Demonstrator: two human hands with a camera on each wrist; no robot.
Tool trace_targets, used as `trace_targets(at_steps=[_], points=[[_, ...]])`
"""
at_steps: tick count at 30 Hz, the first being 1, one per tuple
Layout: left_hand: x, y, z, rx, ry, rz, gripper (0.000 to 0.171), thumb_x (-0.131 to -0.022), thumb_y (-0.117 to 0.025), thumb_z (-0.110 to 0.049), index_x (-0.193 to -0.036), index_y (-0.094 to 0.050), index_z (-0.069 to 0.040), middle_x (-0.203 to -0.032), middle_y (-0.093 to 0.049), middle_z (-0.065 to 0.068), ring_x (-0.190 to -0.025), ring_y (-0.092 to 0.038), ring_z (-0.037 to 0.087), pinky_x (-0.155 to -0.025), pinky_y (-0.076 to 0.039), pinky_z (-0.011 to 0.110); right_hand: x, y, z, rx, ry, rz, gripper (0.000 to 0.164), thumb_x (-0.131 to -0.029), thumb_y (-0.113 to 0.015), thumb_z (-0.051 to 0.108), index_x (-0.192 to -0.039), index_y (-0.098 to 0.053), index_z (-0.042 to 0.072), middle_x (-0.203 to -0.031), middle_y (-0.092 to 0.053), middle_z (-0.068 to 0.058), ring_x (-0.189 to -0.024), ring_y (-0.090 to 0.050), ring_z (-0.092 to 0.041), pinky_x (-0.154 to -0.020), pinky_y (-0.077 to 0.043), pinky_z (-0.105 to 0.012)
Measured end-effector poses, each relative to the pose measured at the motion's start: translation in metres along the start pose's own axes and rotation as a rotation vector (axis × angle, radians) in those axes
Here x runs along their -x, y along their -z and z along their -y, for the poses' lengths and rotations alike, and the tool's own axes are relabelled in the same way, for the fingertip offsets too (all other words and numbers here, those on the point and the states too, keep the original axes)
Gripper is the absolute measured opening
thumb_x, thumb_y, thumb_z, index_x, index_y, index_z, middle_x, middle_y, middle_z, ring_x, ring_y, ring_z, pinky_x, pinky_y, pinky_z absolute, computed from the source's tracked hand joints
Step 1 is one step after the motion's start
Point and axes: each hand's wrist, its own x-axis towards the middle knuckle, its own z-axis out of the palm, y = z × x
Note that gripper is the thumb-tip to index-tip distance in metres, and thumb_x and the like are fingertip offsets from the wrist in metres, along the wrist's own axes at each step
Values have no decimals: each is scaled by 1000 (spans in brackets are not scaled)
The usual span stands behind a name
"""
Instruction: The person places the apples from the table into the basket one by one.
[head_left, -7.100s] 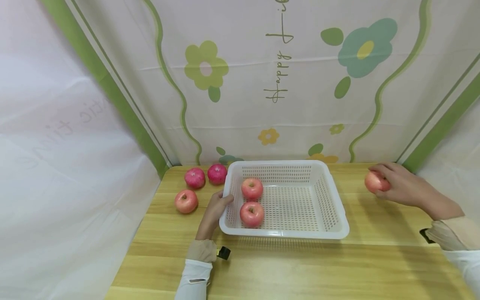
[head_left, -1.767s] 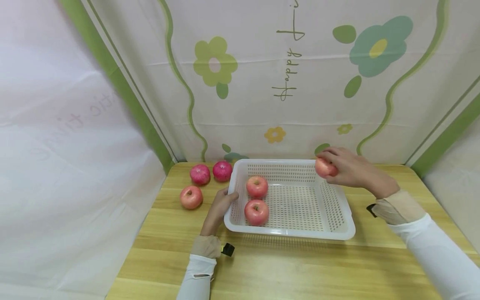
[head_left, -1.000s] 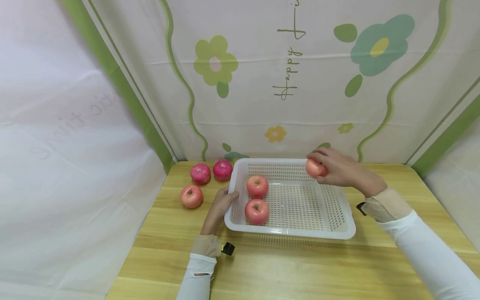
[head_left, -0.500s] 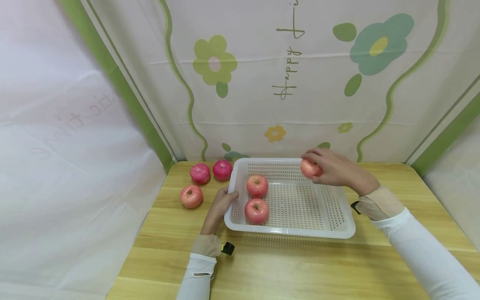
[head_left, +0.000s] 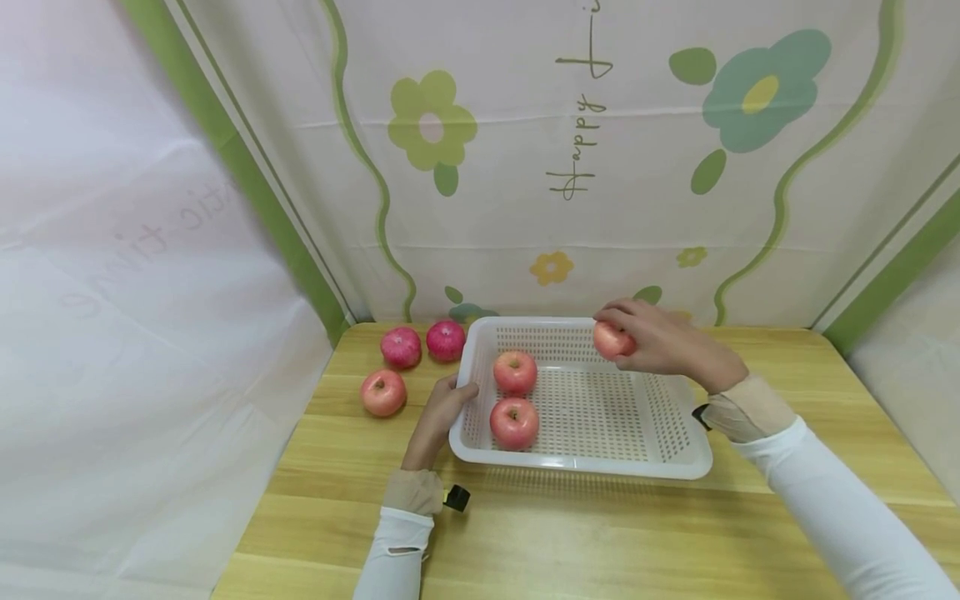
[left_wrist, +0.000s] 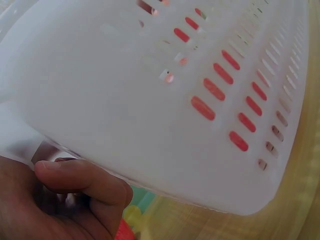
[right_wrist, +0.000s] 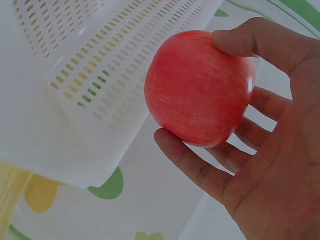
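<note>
My right hand [head_left: 660,340] grips a red-pink apple [head_left: 611,340] over the back right part of the white plastic basket [head_left: 573,463]. In the right wrist view the apple [right_wrist: 200,87] sits between thumb and fingertips, beside the basket's slotted wall [right_wrist: 95,65]. My left hand [head_left: 441,410] holds the basket's left rim, its thumb over the edge; in the left wrist view the fingers of the left hand [left_wrist: 75,195] curl at that rim. Inside the basket, along its left side, lie one apple [head_left: 514,372] and, nearer me, another apple [head_left: 514,423].
Left of the basket, on the wooden table [head_left: 585,542], are an apple [head_left: 383,393] and two darker magenta round fruits, one [head_left: 401,347] further left and one [head_left: 446,340] close to the basket's corner. A printed fabric wall [head_left: 495,217] rises behind the table.
My right hand has carried the apple leftward from the table's right side to over the basket, drifting slightly further left in the last second. The left hand stays on the rim.
</note>
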Motion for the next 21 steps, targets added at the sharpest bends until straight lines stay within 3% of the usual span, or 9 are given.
trace_targets(at_steps=[9,21], points=[[-19,5,30,19,7,-11,46,-90,-49,-10,-132,-50,9,-123,-56,33,-106,-57,42,-86,-51,54,-6,-8,2,-22,16,-12,64,-71,-74,27,-131,-56,13,-132,-50,-8,-112,-49,-28,-80,-48,-46],[-20,3,32,-6,-14,-53,45,-87,-50,-14,-126,-54,9,-115,-60,29,-100,-61,37,-81,-54,48,-15,-18,9,-30,15,4,60,-74,-74,29,-130,-57,16,-132,-51,-6,-114,-49,-26,-77,-49,-44]])
